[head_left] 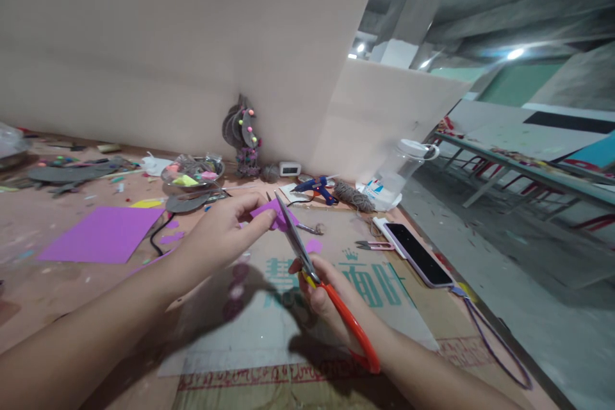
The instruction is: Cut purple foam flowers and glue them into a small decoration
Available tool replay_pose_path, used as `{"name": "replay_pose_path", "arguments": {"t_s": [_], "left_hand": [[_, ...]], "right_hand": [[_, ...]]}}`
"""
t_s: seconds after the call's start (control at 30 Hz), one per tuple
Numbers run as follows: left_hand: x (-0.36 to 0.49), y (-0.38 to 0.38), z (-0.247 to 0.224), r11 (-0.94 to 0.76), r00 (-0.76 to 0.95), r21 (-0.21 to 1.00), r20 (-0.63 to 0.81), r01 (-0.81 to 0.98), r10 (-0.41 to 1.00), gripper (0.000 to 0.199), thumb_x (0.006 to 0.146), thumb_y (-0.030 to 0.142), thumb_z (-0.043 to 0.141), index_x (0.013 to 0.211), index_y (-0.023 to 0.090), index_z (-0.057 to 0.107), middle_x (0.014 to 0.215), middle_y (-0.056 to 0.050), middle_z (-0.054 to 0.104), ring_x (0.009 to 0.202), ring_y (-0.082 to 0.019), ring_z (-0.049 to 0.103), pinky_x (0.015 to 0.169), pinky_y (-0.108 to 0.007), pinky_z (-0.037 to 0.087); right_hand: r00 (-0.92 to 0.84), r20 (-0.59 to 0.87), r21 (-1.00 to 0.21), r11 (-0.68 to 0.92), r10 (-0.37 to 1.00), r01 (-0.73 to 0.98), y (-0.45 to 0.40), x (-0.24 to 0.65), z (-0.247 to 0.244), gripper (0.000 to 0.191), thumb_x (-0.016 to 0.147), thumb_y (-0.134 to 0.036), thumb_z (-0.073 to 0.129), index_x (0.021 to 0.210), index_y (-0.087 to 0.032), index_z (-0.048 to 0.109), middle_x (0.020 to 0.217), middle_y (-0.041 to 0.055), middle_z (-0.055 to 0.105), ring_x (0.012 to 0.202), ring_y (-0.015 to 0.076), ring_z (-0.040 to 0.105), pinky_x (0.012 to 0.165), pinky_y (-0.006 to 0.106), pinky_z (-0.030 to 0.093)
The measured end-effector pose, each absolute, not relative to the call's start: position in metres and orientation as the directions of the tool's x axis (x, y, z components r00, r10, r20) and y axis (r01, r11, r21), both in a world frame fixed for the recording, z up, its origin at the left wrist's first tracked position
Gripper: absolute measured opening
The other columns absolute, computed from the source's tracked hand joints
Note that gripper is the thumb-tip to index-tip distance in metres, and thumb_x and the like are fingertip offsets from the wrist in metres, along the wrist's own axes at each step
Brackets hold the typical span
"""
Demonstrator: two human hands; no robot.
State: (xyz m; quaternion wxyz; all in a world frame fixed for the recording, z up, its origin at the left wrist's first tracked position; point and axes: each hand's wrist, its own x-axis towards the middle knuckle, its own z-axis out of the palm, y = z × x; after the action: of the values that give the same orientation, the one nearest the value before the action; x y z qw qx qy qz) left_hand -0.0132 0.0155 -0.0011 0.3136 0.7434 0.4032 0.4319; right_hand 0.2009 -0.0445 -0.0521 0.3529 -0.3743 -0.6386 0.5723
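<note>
1. The left hand (216, 230) pinches a small piece of matte purple sheet (279, 219) between thumb and fingers, above the middle of the counter (29, 288). Its thumb lies close beside the blades, so a stray snip could nick it.
2. The right hand (340, 280) is wrapped around the red-handled scissors with long steel blades (348, 320), whose tips stand slightly apart. Should that wrist twist, the cut line could wander.
3. The piece looks thin and unsupported; with a loose pinch it could bend or fold between the blades instead of cutting cleanly. Blade and fingers partly hide its edge, so I can't be sure how far the cut runs.
4. A small, rounded purple scrap (314, 246) lies loose near the scissors; a sleeve-less forearm or draught could shift it.
5. The black-screened phone in a pale purple case (418, 255) rests near the counter's right edge, its looped purple cord (500, 346) liable to snag on the right forearm.
</note>
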Motion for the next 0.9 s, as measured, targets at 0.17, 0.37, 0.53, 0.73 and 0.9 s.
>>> {"name": "replay_pose_path", "arguments": {"t_s": [0.17, 0.37, 0.53, 0.73, 0.9], "left_hand": [[-0.0146, 0.0164, -0.0016, -0.502, 0.325, 0.776, 0.396, 0.381, 0.859, 0.024, 0.090, 0.035, 0.049, 0.083, 0.018, 0.064, 0.083, -0.004, 0.068, 0.081, -0.019, 0.061, 0.070, -0.029, 0.048], [-0.0162, 0.0172, -0.0030, -0.505, 0.346, 0.758, 0.382, 0.413, 0.857, 0.027, 0.093, 0.037, 0.045, 0.086, 0.017, 0.063, 0.084, -0.004, 0.066, 0.080, -0.018, 0.060, 0.070, -0.029, 0.046], [-0.0152, 0.0172, -0.0032, -0.509, 0.336, 0.757, 0.393, 0.409, 0.856, 0.028, 0.092, 0.038, 0.046, 0.083, 0.017, 0.063, 0.083, -0.004, 0.066, 0.080, -0.018, 0.060, 0.070, -0.029, 0.046], [-0.0174, 0.0171, -0.0014, -0.516, 0.326, 0.751, 0.408, 0.412, 0.853, 0.026, 0.092, 0.036, 0.047, 0.081, 0.017, 0.061, 0.080, -0.001, 0.062, 0.075, -0.016, 0.056, 0.068, -0.027, 0.043], [-0.0156, 0.0145, 0.0037, -0.491, 0.306, 0.765, 0.390, 0.417, 0.868, 0.027, 0.089, 0.035, 0.049, 0.069, 0.018, 0.053, 0.068, 0.002, 0.052, 0.066, -0.013, 0.049, 0.061, -0.025, 0.038]], "right_hand": [[-0.486, 0.020, -0.993, 0.074, 0.874, 0.092, -0.0432, 0.2019, -0.0520, 0.067, 0.075, -0.077, 0.051, 0.107, -0.018, 0.048, 0.070, -0.0048, 0.035, 0.057, 0.0096, 0.028, 0.049, 0.022, 0.022], [-0.475, 0.040, -0.989, 0.103, 0.879, 0.107, -0.0434, 0.2019, -0.0533, 0.068, 0.074, -0.078, 0.052, 0.105, -0.018, 0.050, 0.072, -0.0041, 0.036, 0.058, 0.0097, 0.028, 0.050, 0.023, 0.022], [-0.470, 0.049, -0.987, 0.115, 0.881, 0.111, -0.0439, 0.2016, -0.0514, 0.068, 0.074, -0.078, 0.052, 0.104, -0.018, 0.050, 0.072, -0.0039, 0.037, 0.058, 0.0099, 0.028, 0.051, 0.023, 0.022], [-0.483, 0.061, -0.986, 0.128, 0.873, 0.106, -0.0424, 0.2030, -0.0565, 0.068, 0.074, -0.077, 0.052, 0.106, -0.017, 0.051, 0.071, -0.0041, 0.038, 0.059, 0.0100, 0.029, 0.051, 0.023, 0.023], [-0.476, 0.097, -0.991, 0.127, 0.874, 0.031, -0.0422, 0.2028, -0.0609, 0.064, 0.075, -0.075, 0.054, 0.107, -0.019, 0.051, 0.070, -0.0049, 0.036, 0.057, 0.0093, 0.027, 0.049, 0.023, 0.022]]}}
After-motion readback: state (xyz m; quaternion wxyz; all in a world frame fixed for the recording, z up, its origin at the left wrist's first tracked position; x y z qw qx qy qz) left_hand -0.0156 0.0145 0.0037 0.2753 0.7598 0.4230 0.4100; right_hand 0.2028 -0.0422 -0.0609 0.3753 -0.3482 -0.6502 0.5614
